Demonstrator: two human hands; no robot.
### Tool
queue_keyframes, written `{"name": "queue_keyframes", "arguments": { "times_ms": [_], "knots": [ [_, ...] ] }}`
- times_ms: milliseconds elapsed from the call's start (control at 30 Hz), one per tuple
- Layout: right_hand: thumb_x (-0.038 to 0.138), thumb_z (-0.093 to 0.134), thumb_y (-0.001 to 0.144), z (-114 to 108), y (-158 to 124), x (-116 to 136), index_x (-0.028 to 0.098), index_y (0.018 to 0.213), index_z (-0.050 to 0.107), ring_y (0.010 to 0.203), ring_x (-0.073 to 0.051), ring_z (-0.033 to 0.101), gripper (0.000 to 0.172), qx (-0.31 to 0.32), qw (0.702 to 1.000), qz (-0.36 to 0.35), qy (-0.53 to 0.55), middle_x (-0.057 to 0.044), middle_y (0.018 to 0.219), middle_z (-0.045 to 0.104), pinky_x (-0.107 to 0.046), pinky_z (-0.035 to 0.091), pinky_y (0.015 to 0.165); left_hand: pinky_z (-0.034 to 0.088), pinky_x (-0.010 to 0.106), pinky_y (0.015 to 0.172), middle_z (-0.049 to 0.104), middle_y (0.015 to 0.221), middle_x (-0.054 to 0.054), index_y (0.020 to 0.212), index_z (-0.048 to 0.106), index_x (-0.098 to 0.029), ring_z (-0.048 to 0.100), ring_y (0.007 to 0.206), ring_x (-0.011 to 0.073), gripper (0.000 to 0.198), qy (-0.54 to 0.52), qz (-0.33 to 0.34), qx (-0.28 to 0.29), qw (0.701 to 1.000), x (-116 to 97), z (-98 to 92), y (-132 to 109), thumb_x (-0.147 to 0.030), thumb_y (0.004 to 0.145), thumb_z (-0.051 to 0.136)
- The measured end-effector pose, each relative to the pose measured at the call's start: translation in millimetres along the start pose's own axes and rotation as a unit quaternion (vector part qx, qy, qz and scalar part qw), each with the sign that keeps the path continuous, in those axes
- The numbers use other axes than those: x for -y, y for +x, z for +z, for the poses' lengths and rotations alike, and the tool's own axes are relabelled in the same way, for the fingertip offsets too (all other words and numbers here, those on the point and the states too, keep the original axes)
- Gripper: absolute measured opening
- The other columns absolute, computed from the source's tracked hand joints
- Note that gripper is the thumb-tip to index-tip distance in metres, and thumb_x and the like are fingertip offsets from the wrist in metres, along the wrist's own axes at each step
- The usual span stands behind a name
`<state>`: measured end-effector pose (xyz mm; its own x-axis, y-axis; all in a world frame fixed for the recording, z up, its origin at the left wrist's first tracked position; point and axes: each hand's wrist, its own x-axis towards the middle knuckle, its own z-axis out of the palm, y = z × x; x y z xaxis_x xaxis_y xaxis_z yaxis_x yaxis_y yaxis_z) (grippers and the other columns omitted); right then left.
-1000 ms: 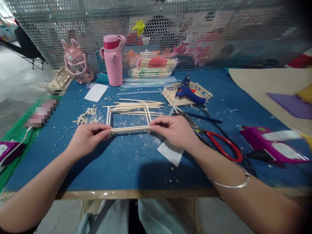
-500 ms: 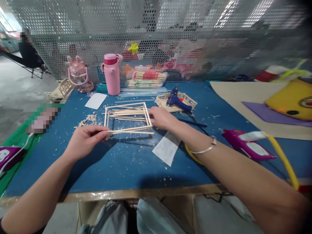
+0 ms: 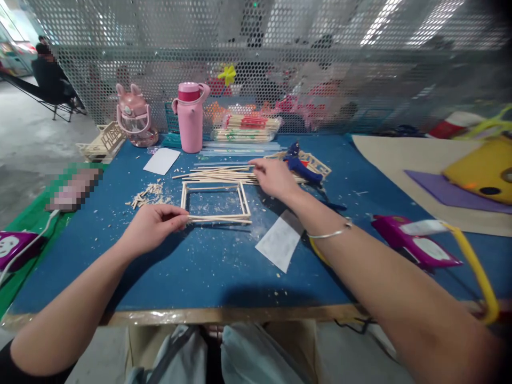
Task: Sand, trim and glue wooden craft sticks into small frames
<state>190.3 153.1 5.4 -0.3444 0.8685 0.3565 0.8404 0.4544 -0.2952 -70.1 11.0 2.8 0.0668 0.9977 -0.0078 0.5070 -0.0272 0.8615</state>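
A rectangular frame of thin wooden sticks [image 3: 245, 200] rests low over the blue table. My left hand [image 3: 154, 226] pinches its near left corner, with thumb and fingertips pressed together. Behind the frame lies a loose pile of wooden sticks [image 3: 216, 174]. My right hand [image 3: 275, 177] is over the right end of that pile, fingers bent and apart, with nothing seen in its grasp. Just beyond it a blue glue gun [image 3: 302, 166] lies on a lattice piece of sticks [image 3: 320, 164].
Scraps of wood [image 3: 151, 195] lie left of the frame. A pink bottle [image 3: 190, 120], a rabbit-eared bottle [image 3: 136, 117] and bagged sticks [image 3: 248, 128] stand along the mesh wall. White paper [image 3: 282, 242] and a purple device [image 3: 416, 242] lie rightward. A person sits far left.
My right hand has let go of the frame's right side and moved back and right to the stick pile. The frame has come down lower, its left corner still in my left hand.
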Motion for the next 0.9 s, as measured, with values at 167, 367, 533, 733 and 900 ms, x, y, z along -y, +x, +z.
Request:
{"name": "queue_keyframes", "arguments": {
  "times_ms": [167,367,533,733,900],
  "knots": [
    [0.025,0.051,0.080,-27.4,-52.2,11.5,0.019,0.089,0.068,0.075,-0.017,0.060,0.021,-0.016,0.981,-0.099,0.164,-0.005,0.086,0.067,-0.029,0.046,0.069,0.051,0.030,0.061,0.070,0.068,0.007,0.082,0.071,-0.017,0.062,0.059,0.0160,0.026,-0.017,-0.026,-0.022,0.999,2.7,3.5,1.1,-0.038,0.070,0.061],
    [0.028,0.058,0.078,-20.1,-80.4,24.3,0.023,0.084,0.069,0.079,-0.015,0.061,0.014,0.028,0.957,-0.188,0.221,-0.005,0.089,0.066,-0.030,0.047,0.074,0.049,0.028,0.057,0.070,0.067,0.006,0.081,0.071,-0.015,0.060,0.056,0.0150,0.029,0.019,-0.028,-0.041,0.999,-0.9,4.0,-1.3,-0.039,0.069,0.062],
    [0.026,0.056,0.079,-10.0,-78.5,27.5,0.022,0.077,0.069,0.077,-0.015,0.061,0.014,0.003,0.959,-0.190,0.209,-0.004,0.084,0.066,-0.031,0.048,0.073,0.049,0.027,0.058,0.070,0.067,0.005,0.084,0.071,-0.013,0.060,0.057,0.0142,0.032,0.029,-0.007,-0.045,0.999,1.2,4.0,-1.3,-0.040,0.070,0.062],
    [0.025,0.054,0.079,-7.0,-79.4,32.9,0.022,0.073,0.068,0.077,-0.016,0.061,0.015,-0.021,0.967,-0.164,0.193,-0.004,0.084,0.067,-0.030,0.047,0.073,0.051,0.028,0.062,0.070,0.070,0.005,0.094,0.069,-0.014,0.061,0.058,0.0137,0.034,-0.009,0.014,-0.004,1.000,9.8,-0.2,2.2,-0.037,0.069,0.064],
    [0.023,0.054,0.079,-6.7,-78.2,33.7,0.020,0.074,0.067,0.077,-0.017,0.060,0.014,-0.021,0.968,-0.167,0.188,-0.005,0.084,0.066,-0.031,0.046,0.073,0.051,0.028,0.058,0.070,0.083,0.007,0.108,0.062,-0.012,0.063,0.063,0.0152,0.046,-0.024,0.011,0.017,1.000,12.4,-6.2,2.9,-0.030,0.066,0.066]
  ]
}}
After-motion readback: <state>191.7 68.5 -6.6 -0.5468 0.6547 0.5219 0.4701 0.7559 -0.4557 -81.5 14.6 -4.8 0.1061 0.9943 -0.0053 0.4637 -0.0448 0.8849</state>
